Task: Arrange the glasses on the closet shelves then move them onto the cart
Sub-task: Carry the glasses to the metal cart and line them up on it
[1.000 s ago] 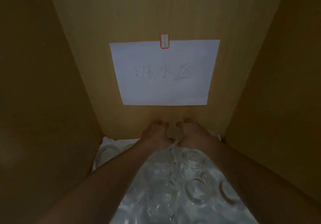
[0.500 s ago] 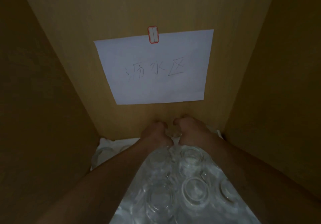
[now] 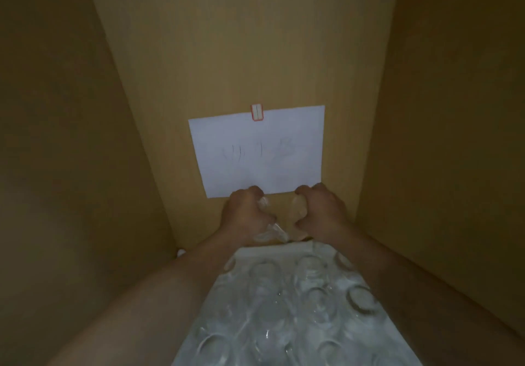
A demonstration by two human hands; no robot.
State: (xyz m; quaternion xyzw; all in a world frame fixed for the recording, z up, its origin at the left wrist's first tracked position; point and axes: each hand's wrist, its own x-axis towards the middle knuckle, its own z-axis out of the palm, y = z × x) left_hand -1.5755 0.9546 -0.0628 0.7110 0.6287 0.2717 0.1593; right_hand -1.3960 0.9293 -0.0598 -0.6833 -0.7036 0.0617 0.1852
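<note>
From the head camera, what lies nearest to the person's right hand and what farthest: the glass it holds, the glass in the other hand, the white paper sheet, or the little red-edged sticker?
1. Glass in the right hand, inside its grip; right hand.
2. Glass in the left hand, just to the left; the white paper sheet, just above, is too close to call against it.
3. Red-edged sticker, at the sheet's top edge, farthest.

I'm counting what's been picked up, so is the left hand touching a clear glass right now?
Touching. The head view shows the left hand with fingers curled round a clear drinking glass, lifted above the shelf.
</note>
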